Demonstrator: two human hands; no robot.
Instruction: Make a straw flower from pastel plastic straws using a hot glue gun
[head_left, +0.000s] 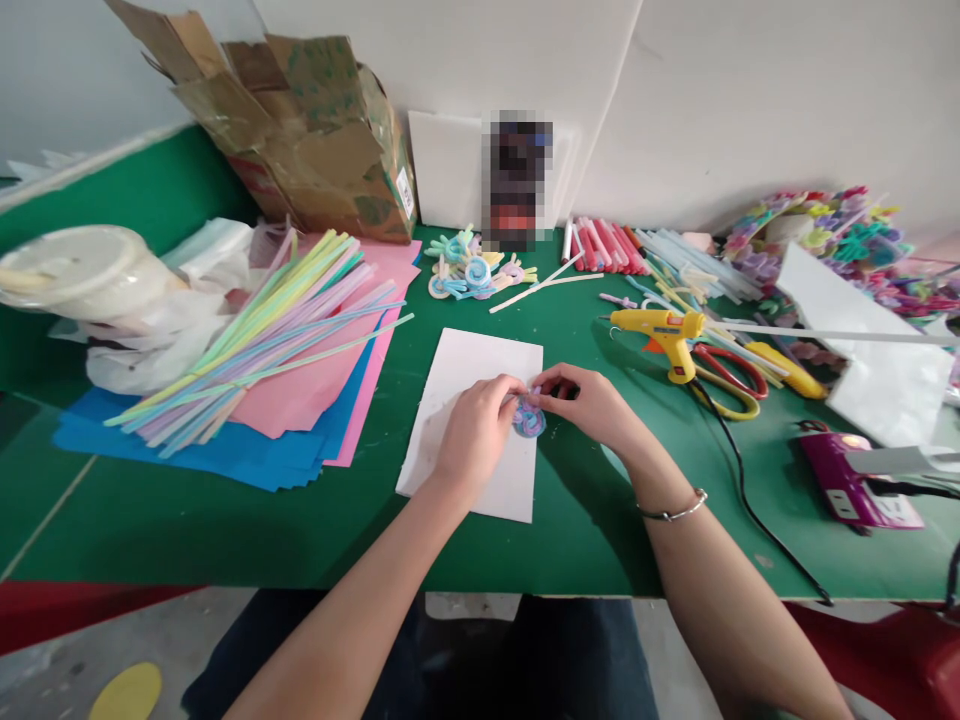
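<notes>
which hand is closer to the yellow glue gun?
Right. The right hand sits just left of and below the yellow glue gun in the picture, pinching the straw spiral. The left hand pinches the spiral's other side, farther away, over the white card.

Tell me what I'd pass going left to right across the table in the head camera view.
In order: white tub → pastel straws → left hand → straw coil → right hand → yellow glue gun → purple device.
</notes>
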